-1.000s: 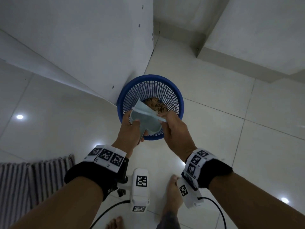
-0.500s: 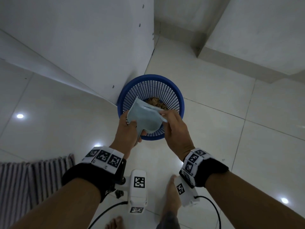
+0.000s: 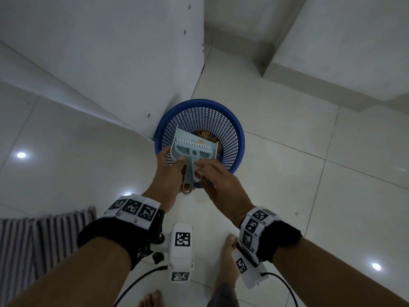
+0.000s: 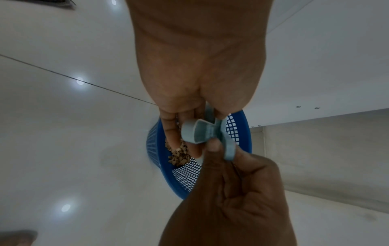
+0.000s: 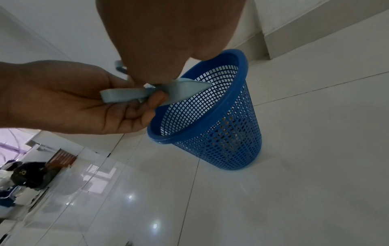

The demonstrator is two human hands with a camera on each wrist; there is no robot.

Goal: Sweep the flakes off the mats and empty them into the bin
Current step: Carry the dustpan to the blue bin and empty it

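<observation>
Item: striped mat (image 3: 33, 244), at my 8 o'clock in the head view, lying flat on the tiled floor (image 3: 309, 196), well apart from the bin.

Item: white cabinet panel (image 3: 110, 63), at 11 o'clock, its lower corner just beside the bin's rim.

Item: my left hand (image 3: 169, 173), left of centre. Thumb and fingers are curled round the handle of the dustpan; I see the thumb lying across the top of the handle and the fingers underneath.

Item: pale grey-blue dustpan (image 3: 192, 149), at centre, held over the near side of the bin's mouth, with its comb of white teeth facing up. One small orange flake (image 3: 201, 142) sits on the pan just beyond the teeth.

Item: blue mesh bin (image 3: 232, 120), at 12 o'clock from my hands, upright on the floor. A heap of brown flakes (image 3: 204, 135) lies at its bottom, partly hidden by the pan.

Item: my right hand (image 3: 219, 180), right of centre, touching the left. Its fingertips pinch a second grey-blue handle lying alongside the dustpan's; I cannot tell from any view what that handle belongs to.

Item: bare feet (image 3: 230, 251), at 6 o'clock, on the floor.
</observation>
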